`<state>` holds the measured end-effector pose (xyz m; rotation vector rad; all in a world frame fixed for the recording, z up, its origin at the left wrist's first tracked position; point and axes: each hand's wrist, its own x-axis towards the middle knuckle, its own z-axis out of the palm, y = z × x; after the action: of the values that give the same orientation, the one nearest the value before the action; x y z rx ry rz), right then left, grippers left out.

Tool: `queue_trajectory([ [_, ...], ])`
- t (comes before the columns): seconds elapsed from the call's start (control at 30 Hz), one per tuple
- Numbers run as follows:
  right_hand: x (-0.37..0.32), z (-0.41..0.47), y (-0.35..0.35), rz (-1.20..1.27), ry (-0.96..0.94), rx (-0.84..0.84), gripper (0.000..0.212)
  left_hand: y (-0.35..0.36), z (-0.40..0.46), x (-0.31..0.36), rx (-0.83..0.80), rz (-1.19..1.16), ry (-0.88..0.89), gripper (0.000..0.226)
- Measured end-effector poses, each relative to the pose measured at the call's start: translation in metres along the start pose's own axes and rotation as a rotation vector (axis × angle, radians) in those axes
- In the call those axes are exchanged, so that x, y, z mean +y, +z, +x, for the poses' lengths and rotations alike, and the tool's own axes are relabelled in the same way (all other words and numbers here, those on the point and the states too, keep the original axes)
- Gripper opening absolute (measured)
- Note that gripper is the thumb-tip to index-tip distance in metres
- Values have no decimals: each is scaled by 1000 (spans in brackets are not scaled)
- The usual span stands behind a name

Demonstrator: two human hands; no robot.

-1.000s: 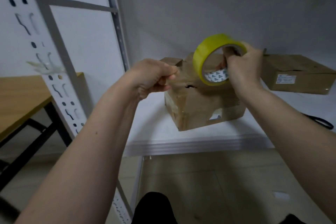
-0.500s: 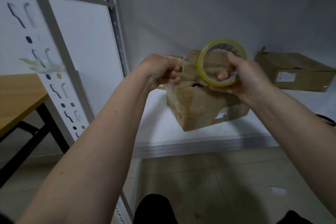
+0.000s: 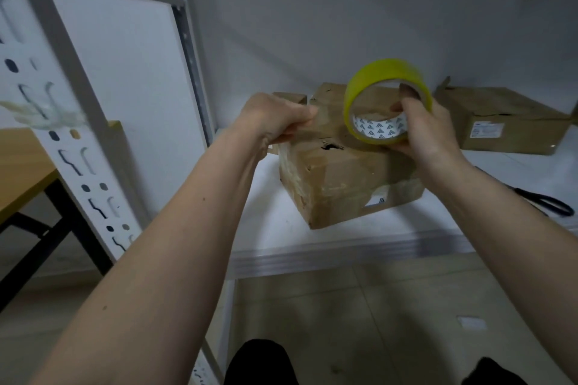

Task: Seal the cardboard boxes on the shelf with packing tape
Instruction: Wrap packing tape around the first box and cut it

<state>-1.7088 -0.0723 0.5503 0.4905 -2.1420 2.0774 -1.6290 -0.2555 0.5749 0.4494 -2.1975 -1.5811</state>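
Observation:
A brown cardboard box (image 3: 341,184) sits on the white shelf (image 3: 344,251), its left side wrapped in clear tape and a torn hole in its top. My right hand (image 3: 422,131) grips a yellow roll of packing tape (image 3: 380,78) just above the box's top right. My left hand (image 3: 278,117) is curled at the box's upper left edge, pinching the free end of the clear tape strip (image 3: 325,112) that runs across to the roll. A second, flatter cardboard box (image 3: 506,122) lies on the shelf to the right.
A white slotted shelf upright (image 3: 78,147) stands at the left with a wad of used tape (image 3: 40,116) stuck to it. A wooden table (image 3: 22,172) is beyond it. A black strap (image 3: 544,201) lies on the shelf at right. Tiled floor is below.
The roll has turned in my right hand, so its yellow outer band and printed core show again. My left hand stays at the box's upper left, still pinching the tape end.

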Motion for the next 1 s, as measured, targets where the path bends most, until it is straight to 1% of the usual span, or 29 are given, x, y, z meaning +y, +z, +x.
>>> queue_trajectory([
  [0.07, 0, 1, -1, 45, 31, 8, 23, 4, 4, 0, 29, -52, 16, 18],
  [0.13, -1, 1, -1, 57, 40, 28, 27, 7, 11, 1, 36, -28, 33, 18],
  [0.23, -4, 1, -7, -49, 41, 44, 31, 12, 16, 0, -28, 46, 17, 17],
  [0.3, -2, 1, -12, -75, 71, 26, 29, 16, 19, -4, -67, 75, -1, 16],
  [0.43, 4, -5, -13, 14, 161, 25, 27, 24, 24, -7, -86, 121, 10, 20],
  [0.53, 6, -5, -10, 54, 178, 49, 28, 26, 23, -1, -95, 181, 17, 15],
  [0.6, 8, -3, -9, 71, 212, 34, 32, 24, 19, 4, -106, 240, 4, 15],
  [0.7, 14, 3, -10, 75, 231, 16, 45, 20, 10, 10, -90, 316, -35, 14],
  [0.77, 17, 5, -12, 61, 200, -7, 49, 17, 5, 8, -79, 307, -66, 16],
  [0.83, 18, 9, -14, 25, 166, -19, 51, 17, 0, 5, -70, 291, -82, 12],
  [0.93, 13, 10, -16, 26, 154, -35, 48, 21, -5, 1, -36, 155, -63, 14],
  [1.0, 6, 10, -17, 26, 137, -43, 55, 26, -5, 4, 5, 65, -34, 14],
])
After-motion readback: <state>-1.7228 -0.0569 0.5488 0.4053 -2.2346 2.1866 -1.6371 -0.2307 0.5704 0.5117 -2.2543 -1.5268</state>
